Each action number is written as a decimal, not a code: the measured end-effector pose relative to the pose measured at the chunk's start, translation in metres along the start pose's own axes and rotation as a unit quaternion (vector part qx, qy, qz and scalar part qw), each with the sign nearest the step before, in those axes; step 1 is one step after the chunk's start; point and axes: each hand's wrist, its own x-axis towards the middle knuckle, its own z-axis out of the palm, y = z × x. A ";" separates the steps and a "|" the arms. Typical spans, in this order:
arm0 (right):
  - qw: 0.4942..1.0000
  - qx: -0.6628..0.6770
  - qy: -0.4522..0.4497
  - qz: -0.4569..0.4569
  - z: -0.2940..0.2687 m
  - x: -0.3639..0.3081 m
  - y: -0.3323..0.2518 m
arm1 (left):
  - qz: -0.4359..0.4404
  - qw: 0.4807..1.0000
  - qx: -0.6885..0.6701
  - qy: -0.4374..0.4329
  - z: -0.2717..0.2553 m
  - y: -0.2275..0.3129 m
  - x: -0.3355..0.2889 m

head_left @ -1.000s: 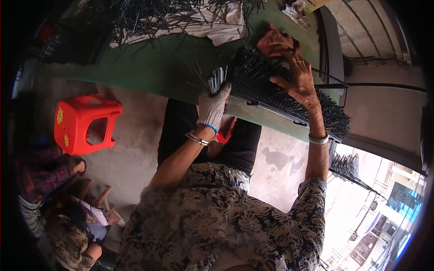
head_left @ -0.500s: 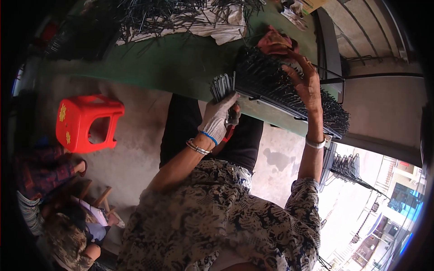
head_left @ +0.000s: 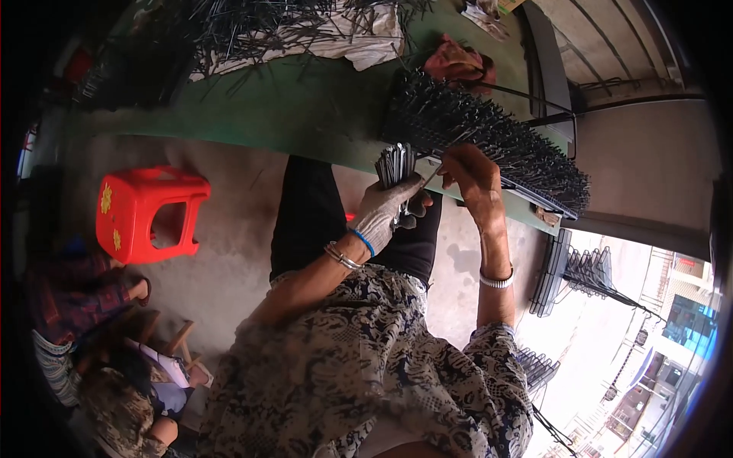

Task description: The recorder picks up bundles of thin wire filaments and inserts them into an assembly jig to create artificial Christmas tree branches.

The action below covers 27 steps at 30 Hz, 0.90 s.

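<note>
My left hand [head_left: 385, 208], in a pale knit glove, is closed around an upright bundle of thin metal rods [head_left: 395, 162] in front of the table edge. Just to its right, my bare right hand [head_left: 475, 183] pinches a single thin metal rod [head_left: 433, 175], which slants down toward the bundle. Behind both hands, a long rack [head_left: 489, 133] packed with dark upright rods lies along the table's front edge. Whether the rod touches the bundle I cannot tell.
On the green table [head_left: 305, 107], loose dark rods [head_left: 305, 34] lie heaped on a pale cloth [head_left: 363, 46]. A reddish cloth [head_left: 458, 61] sits behind the rack. A red plastic stool [head_left: 137, 217] stands at left, near another person [head_left: 114, 404]. Wire frames [head_left: 592, 271] hang at right.
My right hand has come down and left from over the rack to beside the bundle, now with a rod in its fingers. My left hand has shifted slightly right with the bundle.
</note>
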 end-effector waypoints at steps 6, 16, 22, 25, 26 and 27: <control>0.985 -0.082 0.110 -0.104 -0.005 0.004 -0.002 | 0.018 0.999 -0.029 0.035 0.003 0.008 0.010; 0.875 -0.313 0.285 -0.236 -0.010 0.037 0.005 | 0.025 0.996 -0.068 0.059 0.014 0.008 0.023; 0.855 -0.339 0.286 -0.269 -0.007 0.048 0.012 | 0.029 0.997 -0.065 0.043 0.004 0.005 0.022; 0.843 -0.363 0.275 -0.286 -0.008 0.049 0.008 | 0.017 0.997 -0.078 0.024 0.003 0.004 0.017; 0.843 -0.370 0.269 -0.283 -0.009 0.051 0.007 | 0.012 0.996 -0.087 0.016 0.002 0.003 0.015; 0.843 -0.377 0.263 -0.279 -0.010 0.052 0.007 | 0.012 0.996 -0.087 0.016 0.002 0.003 0.014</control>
